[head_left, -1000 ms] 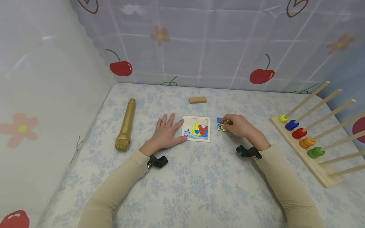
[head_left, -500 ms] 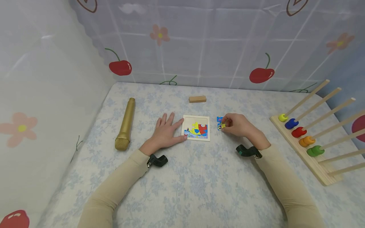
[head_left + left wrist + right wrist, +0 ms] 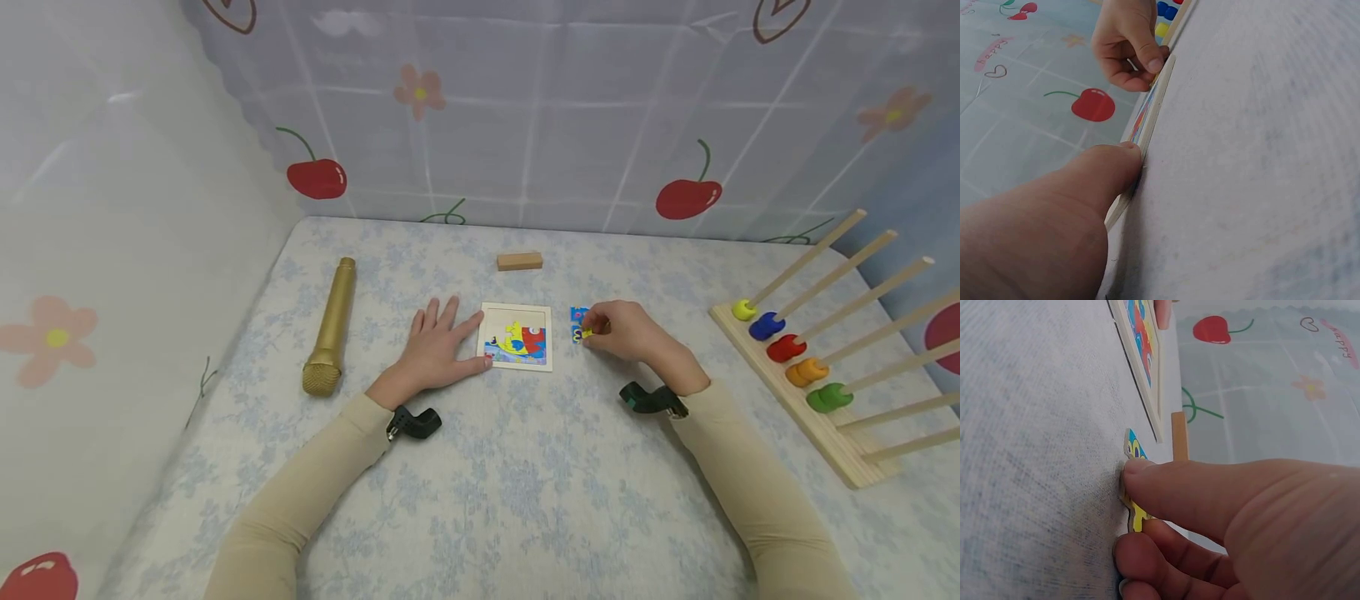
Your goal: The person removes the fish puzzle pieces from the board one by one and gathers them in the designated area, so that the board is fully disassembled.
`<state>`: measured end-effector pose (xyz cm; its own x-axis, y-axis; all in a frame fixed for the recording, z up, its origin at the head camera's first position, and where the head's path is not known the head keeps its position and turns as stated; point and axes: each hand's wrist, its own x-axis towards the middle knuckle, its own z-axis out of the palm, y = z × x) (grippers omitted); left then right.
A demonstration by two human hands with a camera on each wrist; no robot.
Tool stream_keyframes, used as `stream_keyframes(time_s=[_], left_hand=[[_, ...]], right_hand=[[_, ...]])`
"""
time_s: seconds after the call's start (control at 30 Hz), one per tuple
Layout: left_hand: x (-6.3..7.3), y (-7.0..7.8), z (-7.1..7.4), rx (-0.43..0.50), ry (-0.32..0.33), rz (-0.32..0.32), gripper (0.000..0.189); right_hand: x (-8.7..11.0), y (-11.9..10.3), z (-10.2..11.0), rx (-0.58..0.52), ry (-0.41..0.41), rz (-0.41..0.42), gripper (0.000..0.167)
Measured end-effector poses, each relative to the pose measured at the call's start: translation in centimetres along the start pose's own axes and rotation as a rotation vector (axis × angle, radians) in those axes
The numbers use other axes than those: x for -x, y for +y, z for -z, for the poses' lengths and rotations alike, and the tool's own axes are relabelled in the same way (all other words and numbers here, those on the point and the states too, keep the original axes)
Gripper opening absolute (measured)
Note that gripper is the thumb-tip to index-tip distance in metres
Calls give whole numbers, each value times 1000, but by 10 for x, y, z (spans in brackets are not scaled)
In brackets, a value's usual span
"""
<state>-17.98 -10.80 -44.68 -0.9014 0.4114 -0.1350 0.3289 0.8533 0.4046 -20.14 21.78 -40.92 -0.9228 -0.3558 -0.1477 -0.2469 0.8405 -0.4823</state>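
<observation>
My left hand lies spread on the table, with thumb and forefinger at the left edge of a small wooden puzzle tray. The tray's lower part holds a red, yellow and blue picture; bare wood shows above it. Right of the tray, my right hand pinches a yellow puzzle piece low over the table, its thumb on the piece and curled fingers opposite. Blue puzzle pieces lie beside those fingertips, partly covered by the hand.
A gold microphone lies to the left. Behind the tray is a small wooden block. At the right stands a wooden peg rack with coloured beads and tall slanting rods. A patterned curtain hangs behind the table.
The right hand's fingers have shifted slightly on the yellow puzzle piece, and less of it shows between them. The left hand and the tray have stayed put.
</observation>
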Motion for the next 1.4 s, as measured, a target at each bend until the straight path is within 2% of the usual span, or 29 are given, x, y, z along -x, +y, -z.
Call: stream_keyframes(time_s=[0.23,1.4], left_hand=[[0,0,-1,0,2,1,85],[2,1,0,-4,11,-3,85]], right_hand=[[1,0,0,-7,-3,10,8],[4,-2,6,-20,-24,29,10]])
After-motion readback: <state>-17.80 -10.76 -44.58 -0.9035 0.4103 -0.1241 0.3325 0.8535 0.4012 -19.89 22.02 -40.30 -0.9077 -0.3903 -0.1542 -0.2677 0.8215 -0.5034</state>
